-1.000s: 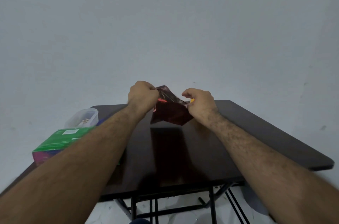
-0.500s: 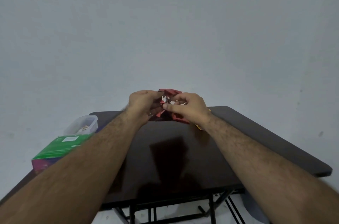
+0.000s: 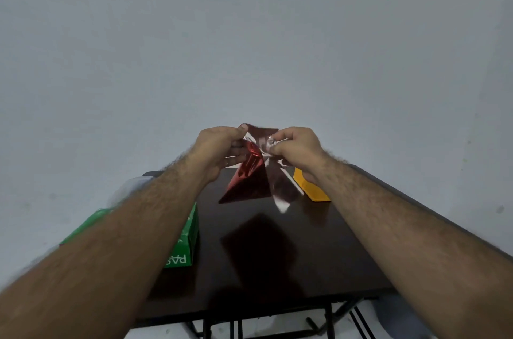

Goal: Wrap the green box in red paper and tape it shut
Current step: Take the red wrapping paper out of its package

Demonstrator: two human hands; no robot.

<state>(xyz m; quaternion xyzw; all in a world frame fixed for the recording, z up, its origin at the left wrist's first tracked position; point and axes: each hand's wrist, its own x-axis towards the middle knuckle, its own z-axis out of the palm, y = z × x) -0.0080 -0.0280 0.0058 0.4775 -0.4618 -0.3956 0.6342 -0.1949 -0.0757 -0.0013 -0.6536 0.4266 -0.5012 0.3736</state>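
Observation:
Both hands hold a folded sheet of shiny red paper [image 3: 249, 180] in the air above the far half of the dark table [image 3: 277, 255]. My left hand [image 3: 219, 149] pinches its upper left edge, and my right hand [image 3: 297, 148] pinches its upper right edge. The paper hangs down partly unfolded, with a silvery underside showing. The green box [image 3: 184, 241] lies on the table's left side, mostly hidden behind my left forearm.
A yellow object [image 3: 312, 186] sits on the table at the far right, below my right wrist. A clear plastic container [image 3: 130, 186] is blurred at the far left. Black folding legs [image 3: 327, 319] show under the table's front edge. A plain wall stands behind.
The bunched paper has been pulled apart between my hands and now hangs lower and wider. The view has tilted, and the yellow object has come into sight.

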